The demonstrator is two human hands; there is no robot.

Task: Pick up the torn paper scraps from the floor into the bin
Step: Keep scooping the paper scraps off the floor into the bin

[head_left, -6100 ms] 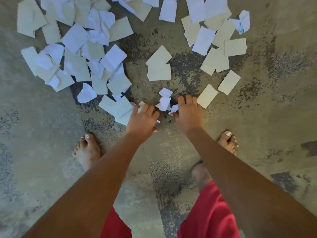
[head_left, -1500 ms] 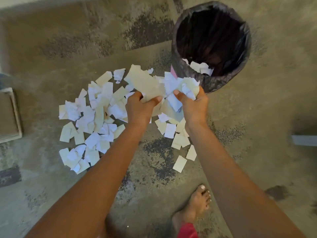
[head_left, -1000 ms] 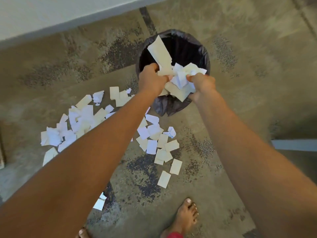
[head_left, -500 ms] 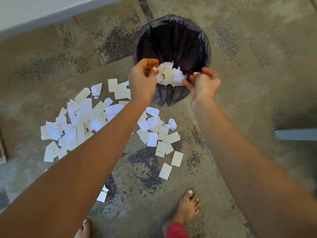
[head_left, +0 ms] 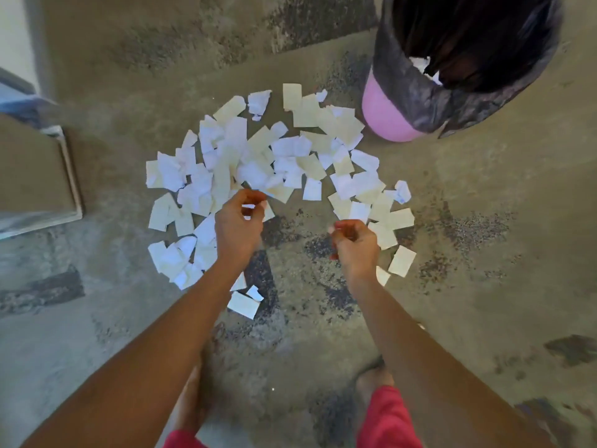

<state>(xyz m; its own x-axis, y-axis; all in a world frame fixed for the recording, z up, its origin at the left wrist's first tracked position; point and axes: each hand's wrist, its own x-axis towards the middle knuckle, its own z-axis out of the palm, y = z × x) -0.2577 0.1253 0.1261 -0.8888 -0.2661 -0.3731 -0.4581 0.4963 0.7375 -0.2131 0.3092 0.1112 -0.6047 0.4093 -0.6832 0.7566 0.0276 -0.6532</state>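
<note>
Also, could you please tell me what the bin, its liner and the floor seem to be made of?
Bin: likely smooth pink plastic, softly glossy. Liner: thin black plastic film, crinkled and shiny. Floor: probably bare concrete, matt, mottled with dark speckled patches.

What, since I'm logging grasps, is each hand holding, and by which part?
Nothing that shows: the left hand and right hand hover loosely curled and empty above the scraps.

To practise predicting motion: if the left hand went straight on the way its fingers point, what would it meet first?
Probably the heap of torn paper scraps just beyond the left hand; how high the hand is above them is unclear.
</note>
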